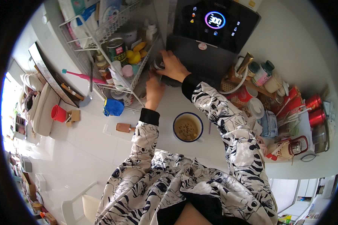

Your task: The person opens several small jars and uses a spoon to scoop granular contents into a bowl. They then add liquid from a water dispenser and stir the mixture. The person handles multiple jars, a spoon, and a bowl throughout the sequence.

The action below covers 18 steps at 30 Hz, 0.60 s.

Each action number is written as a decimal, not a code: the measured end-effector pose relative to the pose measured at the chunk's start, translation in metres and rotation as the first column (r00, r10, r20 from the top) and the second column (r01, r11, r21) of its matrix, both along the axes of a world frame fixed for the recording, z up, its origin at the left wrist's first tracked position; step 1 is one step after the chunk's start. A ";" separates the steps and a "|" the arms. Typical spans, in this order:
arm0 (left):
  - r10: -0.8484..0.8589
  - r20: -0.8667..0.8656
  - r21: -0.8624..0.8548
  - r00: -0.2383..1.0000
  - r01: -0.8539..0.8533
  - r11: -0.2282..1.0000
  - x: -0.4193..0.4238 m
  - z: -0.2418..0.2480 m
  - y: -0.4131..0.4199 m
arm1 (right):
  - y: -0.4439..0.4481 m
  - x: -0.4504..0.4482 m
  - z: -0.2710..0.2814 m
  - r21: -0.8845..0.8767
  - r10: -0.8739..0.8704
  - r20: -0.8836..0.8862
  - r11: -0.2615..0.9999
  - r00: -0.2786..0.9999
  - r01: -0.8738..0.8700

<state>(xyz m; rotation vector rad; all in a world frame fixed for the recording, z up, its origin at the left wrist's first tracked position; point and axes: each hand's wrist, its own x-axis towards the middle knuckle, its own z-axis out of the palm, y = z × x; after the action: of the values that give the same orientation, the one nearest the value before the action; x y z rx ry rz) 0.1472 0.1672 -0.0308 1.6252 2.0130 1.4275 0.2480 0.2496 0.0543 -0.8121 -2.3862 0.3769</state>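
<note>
My right hand (174, 66) is closed over a small round container (157, 64) with a dark top, beside the wire rack. My left hand (155, 90) is just below, its fingertips at the near side of that container; the hands hide most of it. Closer to me stands a white enamel mug (188, 127) with a blue rim, holding a pale liquid with small dark bits in it. Behind my hands is a black water dispenser (217, 25) with a lit display.
A white wire rack (97, 46) on the left holds a green can (117, 50), yellow fruit-like items (134, 57) and a pink toothbrush (83, 76). Jars (266, 70), red packets (291, 98) and a handled bottle (287, 147) crowd the right. A blue pouch (113, 107) sits near the left edge.
</note>
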 end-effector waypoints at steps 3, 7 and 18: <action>0.017 0.037 0.082 0.999 -0.020 0.996 0.000 -0.004 0.015 | 0.011 -0.017 -0.012 -0.041 -0.025 -0.003 0.999 1.000 0.025; 0.009 0.310 -0.097 0.951 0.022 0.995 -0.004 -0.014 0.041 | 0.039 -0.038 -0.027 0.025 -0.031 0.263 0.999 0.964 0.025; -0.188 0.545 0.336 0.817 -0.007 0.942 -0.061 -0.124 0.115 | 0.046 -0.102 -0.026 0.120 -0.078 0.495 0.993 0.865 0.021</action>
<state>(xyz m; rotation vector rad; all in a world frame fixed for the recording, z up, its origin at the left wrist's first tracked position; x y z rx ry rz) 0.0859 0.2821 -0.1543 1.1557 1.3913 1.9922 0.1458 0.2958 0.0283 -1.0146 -2.8230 0.0024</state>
